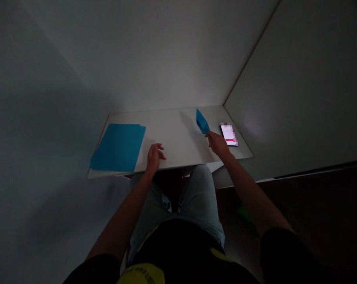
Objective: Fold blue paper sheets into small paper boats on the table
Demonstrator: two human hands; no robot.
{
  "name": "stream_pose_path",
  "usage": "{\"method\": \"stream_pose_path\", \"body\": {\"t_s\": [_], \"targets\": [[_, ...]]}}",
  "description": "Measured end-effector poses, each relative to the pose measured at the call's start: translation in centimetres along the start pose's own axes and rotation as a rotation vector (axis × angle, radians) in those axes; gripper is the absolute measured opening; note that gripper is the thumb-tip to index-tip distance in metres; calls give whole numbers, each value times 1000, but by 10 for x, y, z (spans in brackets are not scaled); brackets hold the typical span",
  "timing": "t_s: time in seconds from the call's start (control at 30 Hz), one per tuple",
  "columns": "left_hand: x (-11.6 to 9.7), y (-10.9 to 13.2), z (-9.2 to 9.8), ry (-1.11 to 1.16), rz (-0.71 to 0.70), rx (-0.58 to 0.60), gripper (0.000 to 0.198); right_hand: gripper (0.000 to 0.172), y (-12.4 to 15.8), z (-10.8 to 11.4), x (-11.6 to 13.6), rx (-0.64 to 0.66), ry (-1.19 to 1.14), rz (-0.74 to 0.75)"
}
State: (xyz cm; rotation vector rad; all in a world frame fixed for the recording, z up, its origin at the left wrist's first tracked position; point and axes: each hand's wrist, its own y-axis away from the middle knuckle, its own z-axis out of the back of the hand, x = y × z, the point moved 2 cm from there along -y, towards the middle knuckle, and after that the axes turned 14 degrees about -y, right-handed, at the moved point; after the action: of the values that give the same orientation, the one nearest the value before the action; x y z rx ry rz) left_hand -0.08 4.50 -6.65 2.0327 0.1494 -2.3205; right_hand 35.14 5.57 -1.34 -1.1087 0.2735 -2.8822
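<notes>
Blue folded paper, tip pointing away leftward

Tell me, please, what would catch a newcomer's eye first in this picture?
The large blue sheet on the left of the white desk stands out first. The lit phone glows at the desk's far right corner. Beside it, the right hand touches a folded blue paper.

1 left hand, 1 right hand, 1 blue sheet, 1 folded blue paper, 1 phone and 1 desk.
</notes>
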Motion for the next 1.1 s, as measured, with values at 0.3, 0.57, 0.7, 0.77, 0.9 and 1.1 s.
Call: {"method": "stream_pose_path", "body": {"t_s": [0.3, 0.57, 0.7, 0.77, 0.9, 1.1], "targets": [[-5, 5, 3, -80, -10, 22, 58, 37, -81, -9, -54, -129, -82, -194], [0, 1, 0, -158, -27, 37, 52, 66, -60, -59, -44, -214, -262, 41], [-7, 3, 12, -255, -64, 38, 44, 61, -23, -95, -15, -176, -358, 173], [-13, 6, 36, -422, -163, 23, 36, 56, -8, -107, -2, -114, -406, 181], [-13, 12, 110, -860, -378, 34, 40, 47, 10, -118, 17, -72, -449, 150], [18, 30, 197, -1146, -348, 149, 80, 40, 28, -133, 47, -41, -419, 120]]}}
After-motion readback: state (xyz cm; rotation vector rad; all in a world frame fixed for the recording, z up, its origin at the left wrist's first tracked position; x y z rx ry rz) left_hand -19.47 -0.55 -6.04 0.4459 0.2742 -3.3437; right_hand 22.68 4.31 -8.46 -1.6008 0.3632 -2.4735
